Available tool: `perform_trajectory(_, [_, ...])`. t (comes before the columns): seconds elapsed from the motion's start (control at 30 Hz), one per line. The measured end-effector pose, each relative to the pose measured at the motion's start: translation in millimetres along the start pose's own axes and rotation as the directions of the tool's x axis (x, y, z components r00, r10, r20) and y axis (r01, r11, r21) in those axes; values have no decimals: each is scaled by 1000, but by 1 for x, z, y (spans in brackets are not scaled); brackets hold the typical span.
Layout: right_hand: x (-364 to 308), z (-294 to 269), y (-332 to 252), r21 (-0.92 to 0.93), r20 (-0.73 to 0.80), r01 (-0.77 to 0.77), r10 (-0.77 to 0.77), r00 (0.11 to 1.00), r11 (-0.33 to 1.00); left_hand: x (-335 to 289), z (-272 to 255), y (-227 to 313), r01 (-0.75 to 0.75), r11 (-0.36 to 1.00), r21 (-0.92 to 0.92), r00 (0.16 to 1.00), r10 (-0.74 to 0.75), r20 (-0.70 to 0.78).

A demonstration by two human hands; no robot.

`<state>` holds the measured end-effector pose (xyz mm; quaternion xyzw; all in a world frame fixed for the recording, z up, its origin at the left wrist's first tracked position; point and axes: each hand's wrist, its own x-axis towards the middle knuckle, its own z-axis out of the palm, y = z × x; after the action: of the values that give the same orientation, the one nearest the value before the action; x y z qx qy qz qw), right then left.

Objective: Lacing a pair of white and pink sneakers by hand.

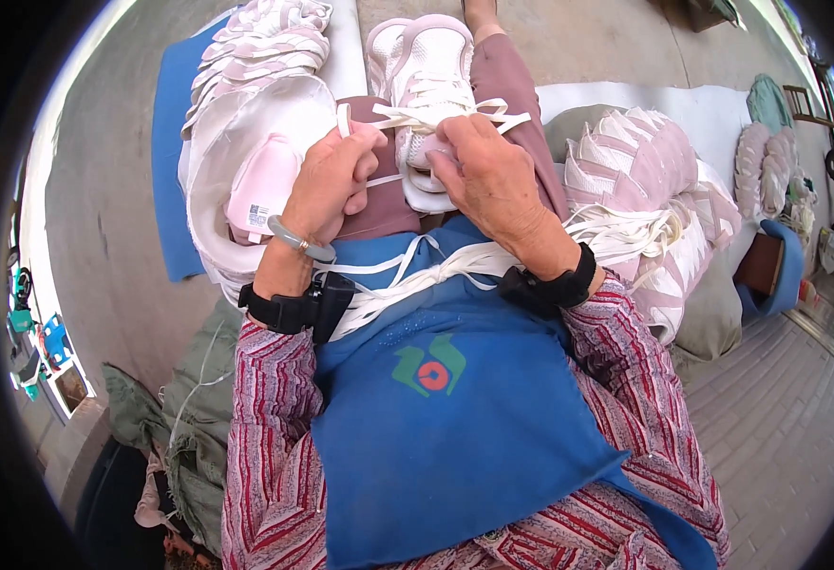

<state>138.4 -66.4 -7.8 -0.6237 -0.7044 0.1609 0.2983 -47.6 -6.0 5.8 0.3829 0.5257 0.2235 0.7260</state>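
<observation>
Item one: one pink-and-white shoe [441, 57], which we found across the lap on mauve trousers [515, 85], toe pointing away from the wearer, a second shoe [380, 59] just beside it. We judged it light, its mesh upper soft and yielding, its sole likely firmer; nothing suggested fragility. Best hold, in our opinion: the sides near the sole for steadiness, the lace ends for fine work. The white lace [396, 115] looked limp and flat, apt to slide or twist unless pinched close to the eyelets.

Grip, left: we saw the left hand [327, 180] with fingertips together, clamped on the lace. Grip, right: the right hand [498, 176] lay over the shoe's opening, thumb and forefinger apart at the tongue; we could not tell whether it also pinched lace.

Containers: one round-mouthed white holder [305, 98], left of the shoe, in which we counted at least one pink insole-like piece [263, 180] bearing a printed label. One blue bin-like vessel [789, 280], far right, with a brown piece [761, 264] inside, kind unclear.

Loose stock: we listed layered shoes at left [270, 43], heaped shoes at right [631, 157], and a lace bundle [431, 282] across the blue apron [417, 475].
</observation>
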Motion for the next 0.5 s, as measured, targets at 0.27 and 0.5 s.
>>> perform_trajectory(0.27, [-4, 4, -3, 36, -47, 8, -6, 999, 999, -6, -1, -17, -424, 645, 636, 843, 538, 16])
perform_trajectory(0.5, [22, 6, 0, -134, 83, -9, 20, 996, 991, -3, -6, -14, -226, 965, 131, 974, 228, 1])
